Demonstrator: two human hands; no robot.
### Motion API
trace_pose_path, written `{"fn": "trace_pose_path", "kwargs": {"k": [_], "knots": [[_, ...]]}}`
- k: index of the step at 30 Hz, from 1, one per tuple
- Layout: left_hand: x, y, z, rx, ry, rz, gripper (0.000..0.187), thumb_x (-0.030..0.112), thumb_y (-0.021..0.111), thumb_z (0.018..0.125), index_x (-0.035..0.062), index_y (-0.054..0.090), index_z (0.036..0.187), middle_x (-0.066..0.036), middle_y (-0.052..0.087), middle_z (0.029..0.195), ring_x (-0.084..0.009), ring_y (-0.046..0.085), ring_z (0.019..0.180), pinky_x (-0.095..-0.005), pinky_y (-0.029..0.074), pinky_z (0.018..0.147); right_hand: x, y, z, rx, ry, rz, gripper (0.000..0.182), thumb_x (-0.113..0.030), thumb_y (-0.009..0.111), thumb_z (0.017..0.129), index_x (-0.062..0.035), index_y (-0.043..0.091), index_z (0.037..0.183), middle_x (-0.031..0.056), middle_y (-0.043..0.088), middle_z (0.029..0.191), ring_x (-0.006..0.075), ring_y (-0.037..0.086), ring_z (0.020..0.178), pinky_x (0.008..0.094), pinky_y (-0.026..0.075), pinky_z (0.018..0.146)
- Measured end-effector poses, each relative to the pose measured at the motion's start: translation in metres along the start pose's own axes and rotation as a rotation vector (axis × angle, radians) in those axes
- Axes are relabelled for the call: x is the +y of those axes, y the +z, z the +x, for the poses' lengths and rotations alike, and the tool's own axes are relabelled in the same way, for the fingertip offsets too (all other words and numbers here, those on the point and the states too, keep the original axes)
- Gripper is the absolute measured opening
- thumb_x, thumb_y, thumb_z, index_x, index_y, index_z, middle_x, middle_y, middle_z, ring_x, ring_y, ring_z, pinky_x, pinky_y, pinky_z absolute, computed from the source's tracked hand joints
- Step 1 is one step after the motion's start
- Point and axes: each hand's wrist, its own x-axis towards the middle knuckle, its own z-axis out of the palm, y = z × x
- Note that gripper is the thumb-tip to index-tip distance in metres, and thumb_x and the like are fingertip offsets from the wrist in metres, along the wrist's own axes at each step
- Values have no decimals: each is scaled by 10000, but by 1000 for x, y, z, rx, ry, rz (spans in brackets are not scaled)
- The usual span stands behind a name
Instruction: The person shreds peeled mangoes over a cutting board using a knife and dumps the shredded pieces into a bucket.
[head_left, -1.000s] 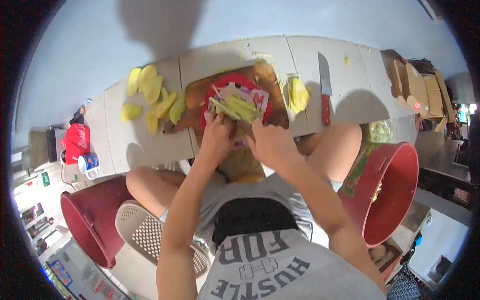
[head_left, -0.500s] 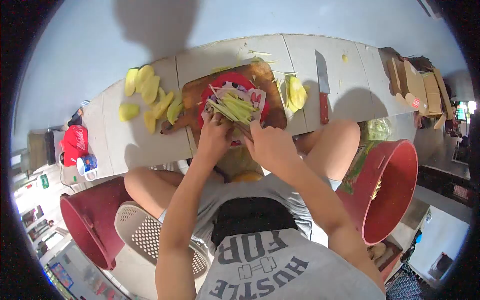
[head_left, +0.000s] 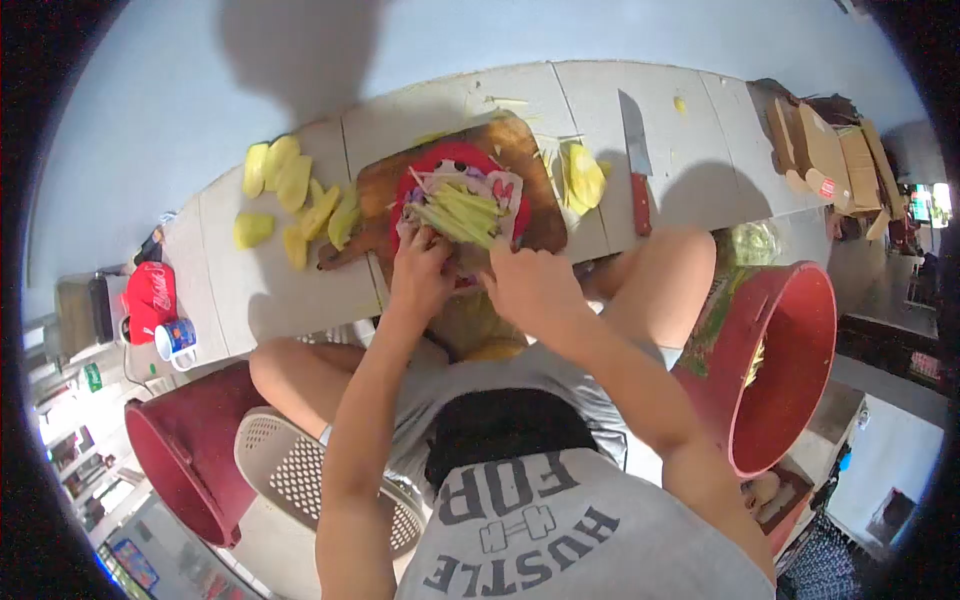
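A pile of pale green strips, looking like cut green mango, lies on a red patterned cloth or mat on the wooden cutting board. At the near left end of the pile, my left hand curls its fingers against the strips. My right hand is closed just right of it, at the board's near edge; what it grips is mostly hidden. Peeled yellow-green pieces lie left of the board, and more pieces lie to its right.
A knife with a red handle rests on the tiled surface at right. Red buckets stand at the right and left. A mug is at the left edge, cardboard boxes at far right.
My right hand has shifted slightly, and a small gap shows between it and my left hand. The whole view has moved a little; the strips stay on the board.
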Motion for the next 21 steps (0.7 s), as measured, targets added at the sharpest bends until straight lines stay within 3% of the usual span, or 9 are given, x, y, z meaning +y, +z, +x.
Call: {"fn": "trace_pose_path", "kwargs": {"k": [1, 4, 6, 9, 14, 15, 21], "knots": [[-3, 3, 6, 81, 9, 13, 189, -1, 692, 678, 43, 683, 862, -156, 616, 1063, -435, 544, 1024, -491, 490, 860, 4, 1, 6, 10, -4, -6, 299, -313, 585, 931, -28, 545, 1009, 196, 699, 782, 389, 711, 748, 533, 559, 648], [-3, -3, 5, 1, -7, -24, 191, -4, 696, 665, 37, 683, 851, -162, 617, 1085, -439, 540, 1061, -494, 494, 875, 11, 26, 0, 21, 24, 27, 296, -313, 588, 927, -28, 551, 999, 203, 699, 788, 393, 710, 752, 532, 559, 654], [-4, -3, 16, 51, 35, -14, 202, -11, 692, 661, 35, 679, 857, -160, 617, 1086, -433, 541, 1061, -495, 495, 874, 18, 32, 6, 132, -33, 7, 330, -308, 632, 904, -7, 541, 1005, 187, 669, 700, 379, 689, 650, 502, 553, 595], [1, -5, 8, 59, 36, -37, 214, -26, 681, 659, 29, 668, 866, -157, 615, 1087, -423, 542, 1061, -498, 495, 868, -3, -1, -8, 57, -23, 25, 334, -305, 637, 900, -4, 541, 1008, 190, 668, 699, 380, 686, 641, 501, 552, 589], [-6, -2, 7, 85, 41, -25, 200, -42, 677, 685, 20, 652, 873, -159, 613, 1083, -407, 548, 1044, -494, 495, 851, 25, 41, 11, 154, -53, 28, 336, -302, 643, 897, 1, 535, 994, 184, 662, 676, 376, 685, 637, 497, 551, 582], [-4, -9, 1, 17, 33, -38, 184, -36, 686, 698, 17, 649, 870, -157, 617, 1075, -407, 556, 1033, -490, 496, 843, 21, 46, 1, 168, -55, 23, 337, -301, 645, 896, 3, 534, 989, 182, 661, 668, 376, 686, 640, 497, 551, 582], [-8, -5, 4, 30, 54, -90, 163, -37, 694, 727, 12, 666, 881, -139, 634, 1050, -404, 578, 983, -469, 499, 816, 1, 19, -9, 112, -32, 25, 321, -311, 625, 911, -13, 536, 989, 186, 661, 678, 380, 688, 664, 496, 551, 589]]}}
